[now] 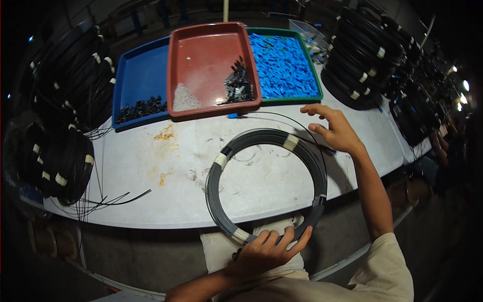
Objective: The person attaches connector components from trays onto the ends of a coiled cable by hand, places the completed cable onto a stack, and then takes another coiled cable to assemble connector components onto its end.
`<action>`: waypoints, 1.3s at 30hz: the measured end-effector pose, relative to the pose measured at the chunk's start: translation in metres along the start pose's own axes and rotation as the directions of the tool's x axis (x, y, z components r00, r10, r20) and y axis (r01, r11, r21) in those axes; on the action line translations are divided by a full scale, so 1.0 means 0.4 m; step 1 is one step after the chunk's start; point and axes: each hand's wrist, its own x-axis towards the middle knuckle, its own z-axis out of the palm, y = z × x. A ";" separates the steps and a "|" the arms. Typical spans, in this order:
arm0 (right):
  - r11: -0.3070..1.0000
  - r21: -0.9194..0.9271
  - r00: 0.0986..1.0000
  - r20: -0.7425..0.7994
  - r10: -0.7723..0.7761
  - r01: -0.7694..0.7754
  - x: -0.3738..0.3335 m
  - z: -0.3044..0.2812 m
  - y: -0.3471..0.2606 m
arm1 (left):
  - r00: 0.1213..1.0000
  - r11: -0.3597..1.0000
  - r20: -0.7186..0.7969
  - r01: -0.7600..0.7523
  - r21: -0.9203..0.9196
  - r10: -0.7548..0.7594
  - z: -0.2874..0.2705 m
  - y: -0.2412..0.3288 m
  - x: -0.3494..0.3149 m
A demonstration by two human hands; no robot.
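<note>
A coil of dark grey cable, bound with pale tape in several places, lies at the table's front edge, its near side overhanging. My left hand is closed on that near side, with the fingers over the top of the strands. One loose cable end arcs away beyond the coil's far side and carries a blue connector, close to the red tray. Above the coil's far right side is my right hand, its thumb and fingers apart and nothing visible between them.
Along the back stand a blue tray with black parts, a red tray with white and black pieces, and a green tray of blue connectors. Stacked black coils rise at right, more coils at left with loose cable ends.
</note>
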 end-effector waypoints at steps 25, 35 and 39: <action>0.990 0.063 0.974 0.196 0.113 -0.128 -0.069 0.043 0.178 | 0.945 0.862 0.312 0.238 -0.449 -0.098 0.193 -0.572 0.444; 0.961 0.233 0.964 0.250 0.088 -0.148 -0.112 0.019 0.082 | 0.903 0.600 0.358 0.426 -0.677 -0.237 0.120 -0.672 0.240; 0.873 0.378 0.950 0.162 0.267 -0.310 -0.168 0.058 0.041 | 0.728 0.051 0.510 0.594 -0.803 -0.459 0.127 -0.628 0.124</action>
